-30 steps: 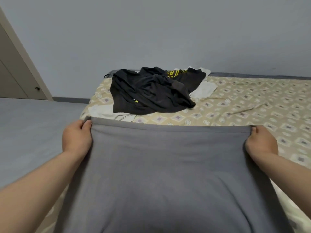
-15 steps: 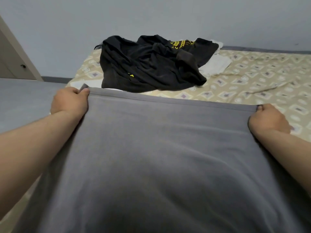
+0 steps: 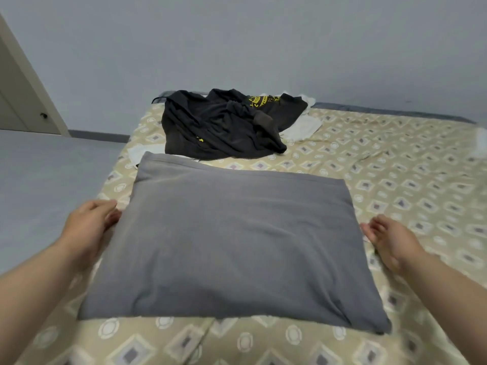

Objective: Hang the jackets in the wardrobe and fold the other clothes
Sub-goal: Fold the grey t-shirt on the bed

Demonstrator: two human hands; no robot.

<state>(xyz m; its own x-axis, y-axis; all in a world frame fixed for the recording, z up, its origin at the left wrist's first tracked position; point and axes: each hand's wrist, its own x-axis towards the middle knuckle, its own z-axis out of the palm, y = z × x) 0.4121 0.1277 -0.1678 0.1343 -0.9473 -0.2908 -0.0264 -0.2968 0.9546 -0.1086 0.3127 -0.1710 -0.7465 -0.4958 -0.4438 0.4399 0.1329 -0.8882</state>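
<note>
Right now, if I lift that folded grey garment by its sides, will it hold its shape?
Probably not: the grey garment is soft, creased cloth, so its middle would likely sag between the left hand and right hand. Pushed across the bedspread, it would likely bunch rather than slide.

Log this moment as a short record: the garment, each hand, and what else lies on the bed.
grey garment: lies folded flat on the patterned bed cover
left hand: open, at its left edge, holds nothing
right hand: open, beside its right edge, holds nothing
black clothes: crumpled heap behind it, unfolded
white cloth: partly under the black heap
</note>
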